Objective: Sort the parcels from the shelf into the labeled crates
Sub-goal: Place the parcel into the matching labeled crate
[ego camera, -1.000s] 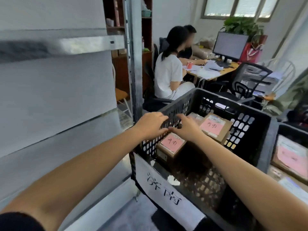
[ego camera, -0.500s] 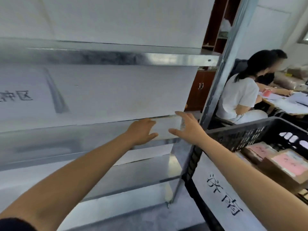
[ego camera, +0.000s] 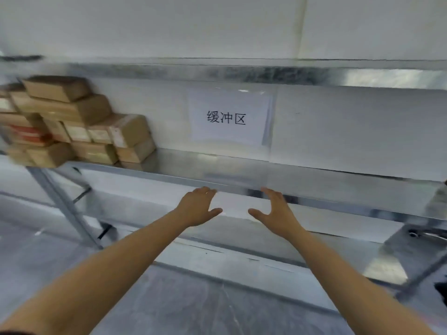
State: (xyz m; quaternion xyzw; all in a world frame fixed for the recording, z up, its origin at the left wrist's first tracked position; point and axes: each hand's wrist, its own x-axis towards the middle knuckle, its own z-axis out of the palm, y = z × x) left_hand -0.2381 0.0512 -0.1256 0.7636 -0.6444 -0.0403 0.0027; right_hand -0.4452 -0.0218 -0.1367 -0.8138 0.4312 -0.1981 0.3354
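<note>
**Two empty hands at shelf; parcels far left**

Left hand [ego camera: 197, 206] and right hand [ego camera: 275, 211]: both spread, fingers straight, thumbs out, holding nothing, near the front lip of the shelf [ego camera: 242, 171]. Cannot tell whether fingertips touch the lip. Parcels [ego camera: 72, 122]: brown boxes stacked at far left of that shelf, well apart from both hands. Paper sign [ego camera: 227, 118] on back wall [ego camera: 350, 131], right of the stack. Crates not in view.

Step judged: fetch next parcel. To do it well: reach left, take a top box first so the stack does not topple; hold it by opposite sides with both hands; read its label before turning to the crates.
</note>
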